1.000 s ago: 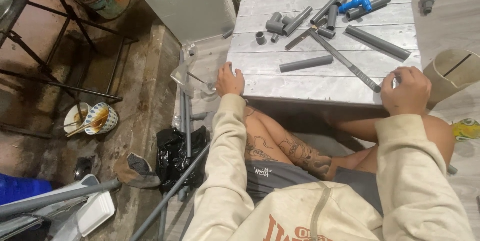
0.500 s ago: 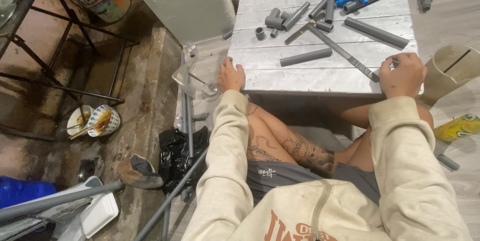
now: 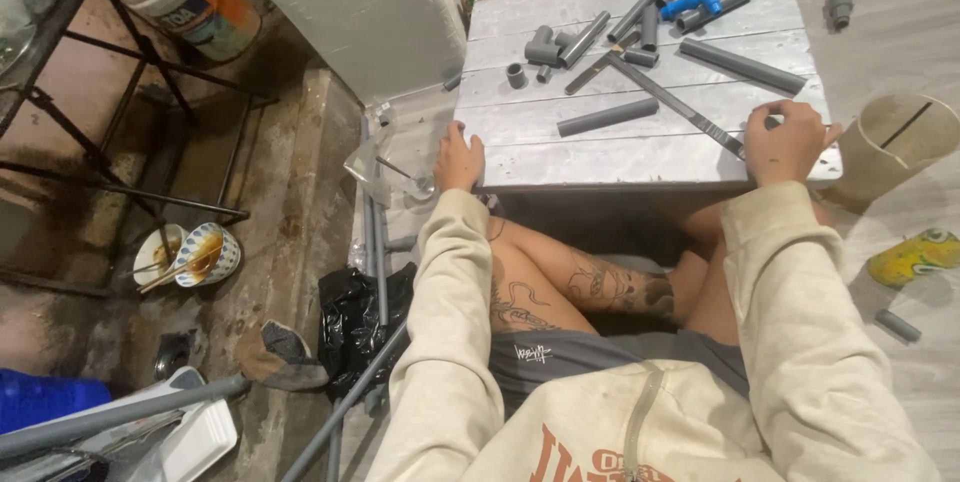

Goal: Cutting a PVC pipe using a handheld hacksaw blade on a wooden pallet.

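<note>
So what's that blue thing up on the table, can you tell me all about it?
The blue thing looks like a small plastic pipe valve: a bright blue, shiny body with a red piece on top, probably its handle. It lies on its side near the far edge of the grey wooden table, among grey pipe pieces, and seems joined to a short one. Neither the left hand nor the right hand touches it.

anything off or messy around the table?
Yes. A grey pipe fitting and a short pipe piece lie on the floor right of the table, apart from the other pipes. Left hand grips the table edge; right hand rests by the file.
</note>
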